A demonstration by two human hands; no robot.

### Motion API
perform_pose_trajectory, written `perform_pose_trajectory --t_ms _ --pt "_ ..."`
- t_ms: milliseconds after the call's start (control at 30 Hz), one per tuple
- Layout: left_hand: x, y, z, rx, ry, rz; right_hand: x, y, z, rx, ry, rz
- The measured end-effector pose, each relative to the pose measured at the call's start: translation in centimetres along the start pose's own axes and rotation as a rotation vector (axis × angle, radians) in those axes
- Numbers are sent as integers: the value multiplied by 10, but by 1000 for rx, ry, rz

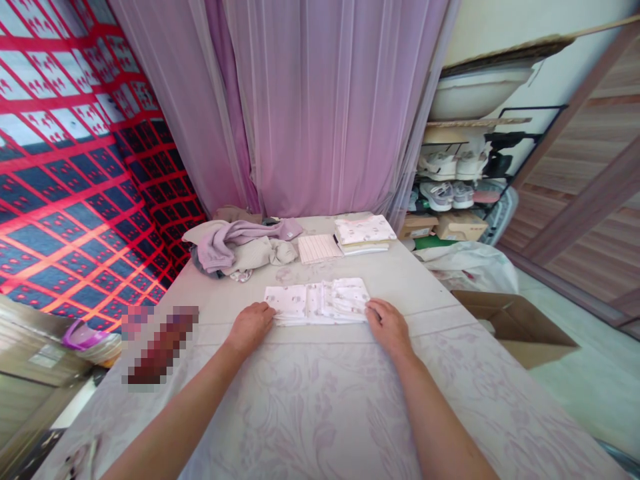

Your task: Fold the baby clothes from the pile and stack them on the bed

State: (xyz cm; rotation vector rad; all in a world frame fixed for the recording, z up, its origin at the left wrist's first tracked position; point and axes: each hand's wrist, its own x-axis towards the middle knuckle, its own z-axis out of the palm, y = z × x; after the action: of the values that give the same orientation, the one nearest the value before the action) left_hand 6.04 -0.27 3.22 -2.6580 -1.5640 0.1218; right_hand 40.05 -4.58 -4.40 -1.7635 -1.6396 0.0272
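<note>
A folded white garment (316, 301) with a small print lies flat across the bed, gathered like an elastic waist toward its right part. My left hand (253, 325) has its fingers curled on the garment's left edge. At the opposite end, my right hand (390, 325) grips the right edge between thumb and fingers. Beyond it lie a folded striped cloth (319, 249) and a neat stack of folded clothes (364, 231). A loose heap of clothes (240, 247), with a mauve piece on top, sits to the back left.
The bed (300, 407) has a pale floral sheet. Purple curtains (330, 107) hang behind it, and a red-checked cloth (75, 173) hangs at left. On the right stand a shoe rack (450, 177) and an open cardboard box (510, 327). A blurred-out object (163, 347) lies at left.
</note>
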Motion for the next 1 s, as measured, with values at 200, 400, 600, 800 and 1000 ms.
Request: perform_pose_trajectory --t_ms 200,400,600,800,1000 --pt "17 -21 -9 -243 20 -115 0 0 -1 -1 11 -16" --pt "57 -54 -6 -314 -8 -279 2 2 0 42 41 -7" --pt "76 -59 -1 -340 -106 -208 3 4 2 56 66 -11" --pt "79 -63 -1 -289 -156 -176 3 4 2 59 66 -19" --pt "84 -62 -7 -218 -206 -151 2 4 2 68 74 -21"
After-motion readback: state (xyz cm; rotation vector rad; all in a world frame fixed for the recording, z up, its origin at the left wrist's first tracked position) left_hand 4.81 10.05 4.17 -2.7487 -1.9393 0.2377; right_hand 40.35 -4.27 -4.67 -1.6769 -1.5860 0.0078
